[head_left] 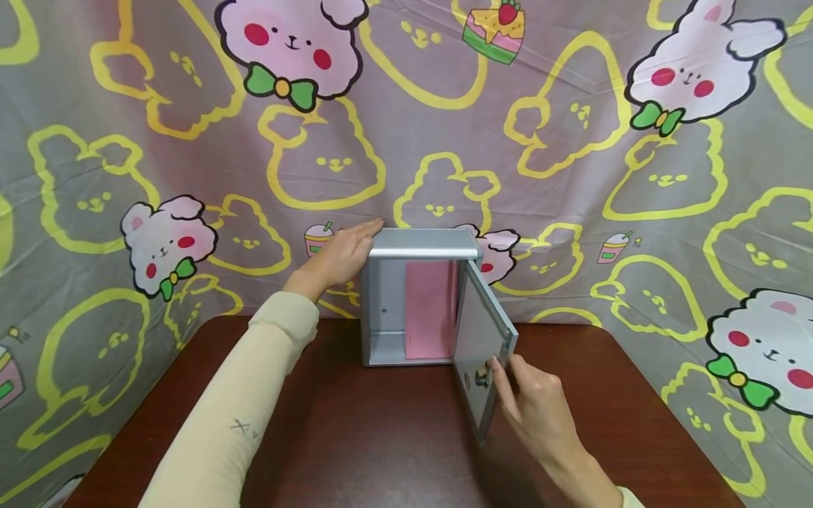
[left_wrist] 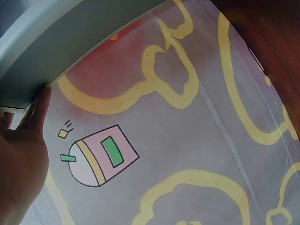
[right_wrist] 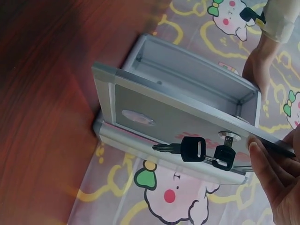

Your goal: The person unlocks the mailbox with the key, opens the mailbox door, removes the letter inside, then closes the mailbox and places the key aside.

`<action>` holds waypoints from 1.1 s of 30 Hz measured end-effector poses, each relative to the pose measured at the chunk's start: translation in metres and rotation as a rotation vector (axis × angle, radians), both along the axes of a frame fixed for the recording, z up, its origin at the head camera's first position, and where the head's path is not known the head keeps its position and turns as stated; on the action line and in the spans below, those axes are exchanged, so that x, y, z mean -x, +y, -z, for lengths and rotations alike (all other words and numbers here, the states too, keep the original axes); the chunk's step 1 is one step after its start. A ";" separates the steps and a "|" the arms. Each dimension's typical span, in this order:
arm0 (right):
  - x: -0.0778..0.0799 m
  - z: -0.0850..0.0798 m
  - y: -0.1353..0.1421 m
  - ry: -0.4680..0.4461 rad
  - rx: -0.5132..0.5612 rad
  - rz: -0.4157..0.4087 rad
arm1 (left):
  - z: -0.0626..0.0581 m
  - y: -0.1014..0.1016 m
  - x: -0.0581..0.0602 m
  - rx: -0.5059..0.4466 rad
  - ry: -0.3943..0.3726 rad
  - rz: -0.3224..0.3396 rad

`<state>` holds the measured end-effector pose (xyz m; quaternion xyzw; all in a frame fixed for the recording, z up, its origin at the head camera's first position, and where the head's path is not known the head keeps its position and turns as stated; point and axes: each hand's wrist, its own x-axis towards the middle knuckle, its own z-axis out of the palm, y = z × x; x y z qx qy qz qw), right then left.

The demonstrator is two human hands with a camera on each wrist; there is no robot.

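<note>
A grey metal cabinet box [head_left: 425,242] stands on the table, its hinged door [head_left: 473,339] swung out to the right. Inside, a pink panel [head_left: 430,310] stands upright toward the right. My left hand [head_left: 339,257] rests at the box's top left corner with fingers extended; the left wrist view has its fingertips [left_wrist: 44,96] along the box edge. My right hand [head_left: 540,402] pinches the door's free edge between thumb and fingers. Beside that thumb, in the right wrist view, a key [right_wrist: 225,156] sits in the door lock, and a second key [right_wrist: 190,148] hangs linked to it.
The dark reddish-brown table [head_left: 381,437] spreads out in front of the box and to both sides. Close behind it hangs a grey cloth [head_left: 438,134] printed with cartoon rabbits and yellow outlines, which also lines the left and right sides.
</note>
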<state>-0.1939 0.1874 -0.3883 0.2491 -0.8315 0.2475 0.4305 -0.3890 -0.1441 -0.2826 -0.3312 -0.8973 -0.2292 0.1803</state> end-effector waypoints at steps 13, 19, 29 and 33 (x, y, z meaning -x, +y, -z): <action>0.001 -0.002 0.000 -0.016 -0.021 -0.012 | -0.001 0.001 0.001 0.006 -0.014 0.000; 0.001 -0.002 -0.001 -0.005 -0.013 -0.013 | -0.005 0.002 0.000 0.028 -0.041 -0.008; 0.000 -0.004 -0.001 -0.008 -0.010 -0.020 | -0.008 0.003 -0.003 0.029 -0.071 -0.029; -0.001 -0.005 -0.001 0.005 -0.010 -0.024 | -0.006 0.003 -0.004 0.019 -0.095 -0.038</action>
